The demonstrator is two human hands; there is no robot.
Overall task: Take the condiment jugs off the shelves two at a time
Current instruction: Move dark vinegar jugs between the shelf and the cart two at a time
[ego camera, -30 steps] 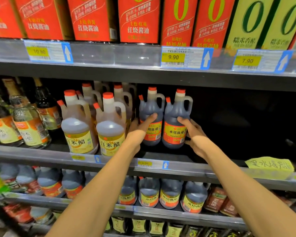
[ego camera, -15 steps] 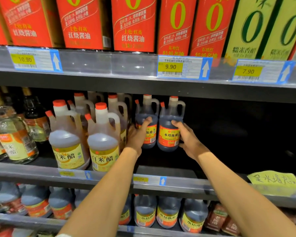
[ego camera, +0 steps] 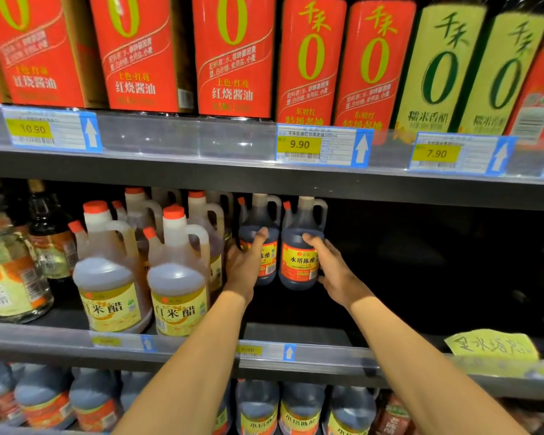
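Two dark vinegar jugs with red labels stand side by side deep on the middle shelf point(ego camera: 311, 332). My left hand point(ego camera: 244, 266) wraps round the left jug point(ego camera: 259, 219), thumb across its front. My right hand point(ego camera: 332, 266) grips the right jug point(ego camera: 299, 262) from its right side, thumb over its shoulder. Both jugs stay upright; whether they touch the shelf I cannot tell.
Pale rice vinegar jugs point(ego camera: 176, 284) with red caps stand just left of my left arm. Glass bottles point(ego camera: 10, 271) fill the far left. The shelf right of the dark jugs is dark and bare. Tall red cartons point(ego camera: 233, 54) line the shelf above; more dark jugs point(ego camera: 299, 406) sit below.
Both hands have closed tighter round the two dark jugs. The view has tilted up and moved closer to the shelf.
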